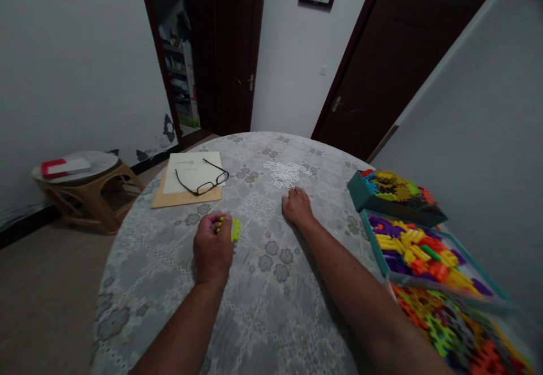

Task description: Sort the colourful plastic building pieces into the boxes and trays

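My left hand (213, 246) is closed round a yellow-green toothed plastic building piece (235, 229), just above or on the tablecloth left of the middle. The thumb lies over the piece and hides part of it. My right hand (297, 205) rests with curled fingers at the near edge of a pile of small white square frame-like pieces (287, 172). Its fingertips point down, and whatever is under them is hidden.
A patterned cloth covers the round table (271, 296). Black glasses (206, 187) lie on papers (186, 198) at the left. Along the right edge stand a box of gear-shaped pieces (360, 191), a tray of coloured blocks (377, 250) and more toothed pieces (441, 330).
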Demonstrator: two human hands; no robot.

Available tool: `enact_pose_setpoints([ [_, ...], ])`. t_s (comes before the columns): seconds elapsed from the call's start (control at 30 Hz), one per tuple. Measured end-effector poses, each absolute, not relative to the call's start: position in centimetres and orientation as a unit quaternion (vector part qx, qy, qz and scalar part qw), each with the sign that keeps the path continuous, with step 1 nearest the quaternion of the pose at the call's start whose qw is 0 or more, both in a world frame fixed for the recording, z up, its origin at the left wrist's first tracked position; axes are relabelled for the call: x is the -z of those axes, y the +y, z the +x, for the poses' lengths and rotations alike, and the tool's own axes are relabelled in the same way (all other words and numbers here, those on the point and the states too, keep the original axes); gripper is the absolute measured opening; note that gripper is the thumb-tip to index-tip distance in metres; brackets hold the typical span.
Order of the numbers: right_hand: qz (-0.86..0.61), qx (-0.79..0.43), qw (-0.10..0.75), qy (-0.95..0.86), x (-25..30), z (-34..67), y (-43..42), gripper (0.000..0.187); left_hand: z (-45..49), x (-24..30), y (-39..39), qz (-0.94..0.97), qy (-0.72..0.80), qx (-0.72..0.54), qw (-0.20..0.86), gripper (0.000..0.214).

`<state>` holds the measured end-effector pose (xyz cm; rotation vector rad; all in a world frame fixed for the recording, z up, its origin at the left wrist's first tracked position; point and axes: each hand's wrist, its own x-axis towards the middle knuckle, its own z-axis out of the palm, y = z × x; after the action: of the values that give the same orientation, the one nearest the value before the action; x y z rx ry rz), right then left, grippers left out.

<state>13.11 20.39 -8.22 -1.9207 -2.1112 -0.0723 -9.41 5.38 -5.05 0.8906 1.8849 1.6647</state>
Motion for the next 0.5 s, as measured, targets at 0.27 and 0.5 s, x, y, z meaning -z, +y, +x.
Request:
enact_pose_setpoints([
  [0.27, -0.689, 0.004, 0.128, -0.713, 6.6, 16.8, 21.8, 0.039, -9.5, 5.3, 5.6, 0.316, 0.682, -0.608, 0.254, 0.036],
  [0.5, -0.690, -0.066, 0.085, -0.715, 4.3, 19.3, 24.8, 0.025, -9.2, 4.7, 5.4, 0.312, 0.670, -0.619, 0.266, 0.033],
])
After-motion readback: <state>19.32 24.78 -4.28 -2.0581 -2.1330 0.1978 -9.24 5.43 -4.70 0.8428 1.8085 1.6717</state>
